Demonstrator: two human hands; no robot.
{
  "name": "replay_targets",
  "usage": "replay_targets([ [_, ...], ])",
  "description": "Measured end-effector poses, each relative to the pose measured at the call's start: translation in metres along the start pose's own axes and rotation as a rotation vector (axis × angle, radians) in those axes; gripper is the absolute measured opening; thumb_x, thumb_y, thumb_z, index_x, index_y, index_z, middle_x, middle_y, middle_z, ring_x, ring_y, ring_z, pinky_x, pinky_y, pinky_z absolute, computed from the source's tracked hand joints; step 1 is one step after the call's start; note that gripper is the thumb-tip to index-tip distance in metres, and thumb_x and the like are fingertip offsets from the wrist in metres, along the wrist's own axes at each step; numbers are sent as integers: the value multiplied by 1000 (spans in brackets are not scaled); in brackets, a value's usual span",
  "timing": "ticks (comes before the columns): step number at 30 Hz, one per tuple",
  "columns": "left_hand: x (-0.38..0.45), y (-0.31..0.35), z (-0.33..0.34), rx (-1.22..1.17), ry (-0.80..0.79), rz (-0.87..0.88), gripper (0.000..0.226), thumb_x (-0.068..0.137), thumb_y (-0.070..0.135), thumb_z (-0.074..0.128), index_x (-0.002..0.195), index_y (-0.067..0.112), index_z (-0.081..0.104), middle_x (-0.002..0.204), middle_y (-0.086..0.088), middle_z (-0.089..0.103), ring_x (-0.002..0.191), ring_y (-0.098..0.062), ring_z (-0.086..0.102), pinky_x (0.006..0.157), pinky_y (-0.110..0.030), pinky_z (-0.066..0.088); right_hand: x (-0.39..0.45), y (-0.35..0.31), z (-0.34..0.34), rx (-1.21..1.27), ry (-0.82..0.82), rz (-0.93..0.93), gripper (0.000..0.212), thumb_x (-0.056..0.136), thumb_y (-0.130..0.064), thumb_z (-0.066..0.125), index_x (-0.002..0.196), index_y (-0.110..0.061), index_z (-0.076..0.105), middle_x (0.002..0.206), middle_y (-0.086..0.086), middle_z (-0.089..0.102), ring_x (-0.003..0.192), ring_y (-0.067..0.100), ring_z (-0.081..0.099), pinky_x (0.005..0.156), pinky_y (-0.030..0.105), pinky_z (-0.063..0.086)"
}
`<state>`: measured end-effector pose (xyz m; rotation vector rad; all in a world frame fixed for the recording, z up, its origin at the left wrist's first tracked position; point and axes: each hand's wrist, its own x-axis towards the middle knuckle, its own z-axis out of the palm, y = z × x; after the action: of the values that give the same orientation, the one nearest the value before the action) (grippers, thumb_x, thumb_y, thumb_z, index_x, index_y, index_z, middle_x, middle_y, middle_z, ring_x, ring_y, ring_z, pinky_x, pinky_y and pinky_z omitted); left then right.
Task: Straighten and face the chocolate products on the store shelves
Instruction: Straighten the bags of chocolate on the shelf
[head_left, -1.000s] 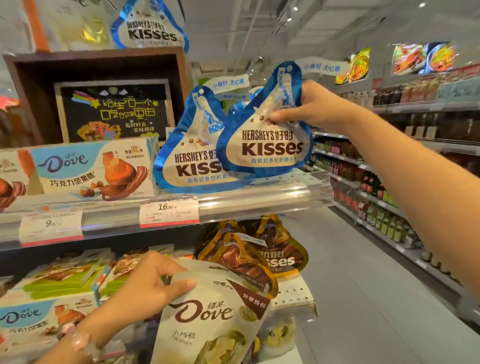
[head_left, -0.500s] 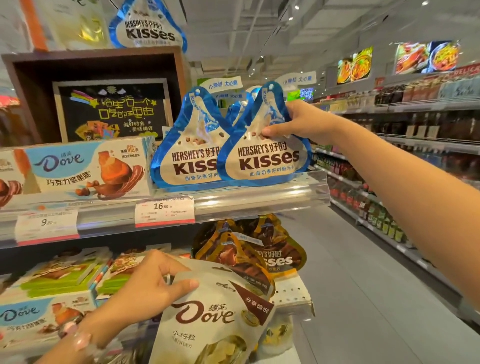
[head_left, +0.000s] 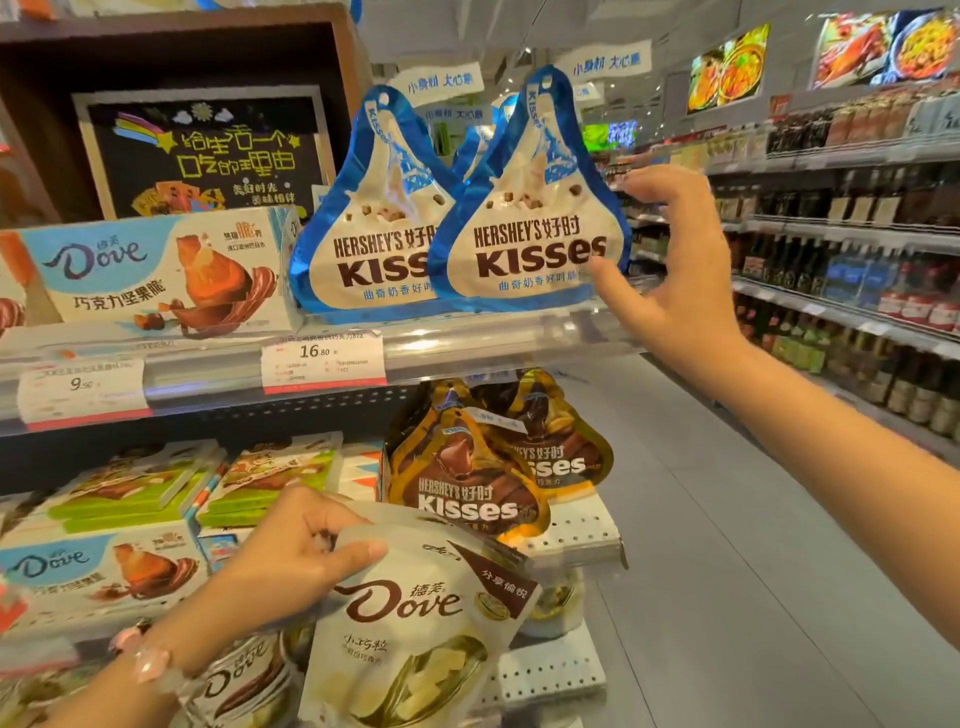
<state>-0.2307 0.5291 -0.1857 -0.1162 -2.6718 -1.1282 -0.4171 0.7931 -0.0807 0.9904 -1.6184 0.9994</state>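
Observation:
Two blue-and-white Hershey's Kisses bags stand upright on the upper shelf (head_left: 509, 338); the front bag (head_left: 530, 244) overlaps the bag behind it (head_left: 358, 249). My right hand (head_left: 675, 265) hovers just right of the front bag, fingers spread, thumb tip near its lower right edge, holding nothing. My left hand (head_left: 291, 561) grips the top of a white Dove pouch (head_left: 415, 634) in front of the lower shelves. Brown-and-gold Kisses bags (head_left: 467, 483) sit on the shelf below.
Dove boxes (head_left: 156, 270) fill the upper shelf's left side, with price tags (head_left: 322, 358) on the clear rail. Green boxes (head_left: 135, 488) and more Dove boxes (head_left: 98, 571) lie lower left. The aisle floor (head_left: 727, 571) runs right, lined by bottle shelves (head_left: 857, 291).
My right hand set the front Kisses bag down upright on the shelf, let go and drew back slightly right. My left hand kept its hold on the Dove pouch.

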Motion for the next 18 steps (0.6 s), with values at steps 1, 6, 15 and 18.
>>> replay_targets([
  [1,-3,-4,1,-31,1,-15,45,80,11,69,39,22,55,43,1,49,42,-2,45,47,-17,38,-15,-3,-1,-12,5,-55,41,80,-16,66,111,6,51,113,20,53,108,24,49,93,34,42],
  [6,-18,-26,9,-53,-14,-42,38,73,26,67,39,17,52,41,0,47,39,-6,42,45,-14,36,-102,-19,8,46,-161,-169,31,79,-20,63,105,-8,52,103,18,58,101,24,52,87,34,43],
  [15,-34,-62,28,41,53,-192,25,77,4,73,52,0,67,54,-17,63,45,-15,53,46,-22,40,-221,-36,53,218,-737,79,21,81,-15,63,98,-3,63,90,7,63,79,20,60,63,30,50],
  [18,-42,-73,36,-38,86,-269,32,76,0,71,46,10,68,49,-12,62,47,-12,54,51,-24,42,-259,-30,66,210,-921,178,11,84,-15,61,93,-9,65,80,2,65,71,16,60,58,29,49],
])
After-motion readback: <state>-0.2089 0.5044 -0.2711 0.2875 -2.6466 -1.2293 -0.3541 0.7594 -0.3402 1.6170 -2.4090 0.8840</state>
